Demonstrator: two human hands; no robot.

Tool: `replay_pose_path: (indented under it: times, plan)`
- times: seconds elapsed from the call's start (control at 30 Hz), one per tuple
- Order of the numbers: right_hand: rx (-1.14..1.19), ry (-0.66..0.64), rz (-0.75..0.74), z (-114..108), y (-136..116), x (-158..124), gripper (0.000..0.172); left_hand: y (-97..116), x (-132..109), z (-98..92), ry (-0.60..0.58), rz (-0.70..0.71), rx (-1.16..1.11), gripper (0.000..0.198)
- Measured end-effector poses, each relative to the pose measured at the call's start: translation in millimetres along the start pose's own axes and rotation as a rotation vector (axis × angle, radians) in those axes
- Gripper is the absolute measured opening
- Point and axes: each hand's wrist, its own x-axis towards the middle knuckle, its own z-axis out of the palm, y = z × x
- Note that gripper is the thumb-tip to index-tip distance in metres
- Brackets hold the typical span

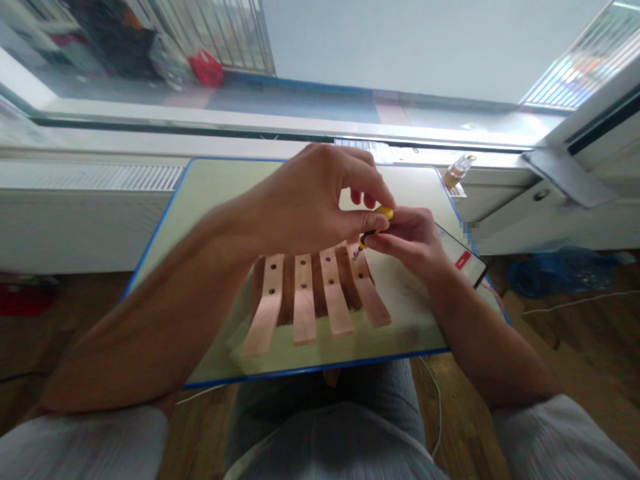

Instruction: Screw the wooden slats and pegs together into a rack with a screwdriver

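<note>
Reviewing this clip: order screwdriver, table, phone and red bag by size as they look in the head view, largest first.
1. Table
2. Phone and red bag: too close to rank
3. Screwdriver, partly hidden

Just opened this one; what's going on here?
A person at a small table is using both hands on a yellow-and-black screwdriver. The left hand pinches the top of the handle, while the right hand holds it lower down. Its tip is at the far end of the rightmost wooden strip, one of four lying across a darker wooden piece. A phone lies beside the right wrist.
</note>
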Motion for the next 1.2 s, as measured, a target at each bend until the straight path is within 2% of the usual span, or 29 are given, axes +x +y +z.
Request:
replay_pose_path:
  times: [0.23,0.53,0.73,0.97,1.2]
  plan:
    - [-0.009,0.033,-0.058,7,6,-1,0.019,-1,-1,-2.0,-0.020,0.018,0.035,0.015]
    - [-0.092,0.115,-0.100,13,5,1,0.036,1,2,2.1,0.034,-0.043,0.033,0.014]
    - [-0.123,0.139,-0.065,14,6,0,0.042,4,2,1.1,0.015,-0.041,0.008,0.007]
    - [-0.072,0.059,-0.002,5,5,-2,0.023,2,0,-4.0,-0.004,-0.031,0.049,0.013]
    - [-0.052,0.057,0.013,1,1,-2,0.020,0,-2,-7.7,-0.049,0.017,0.038,0.014]
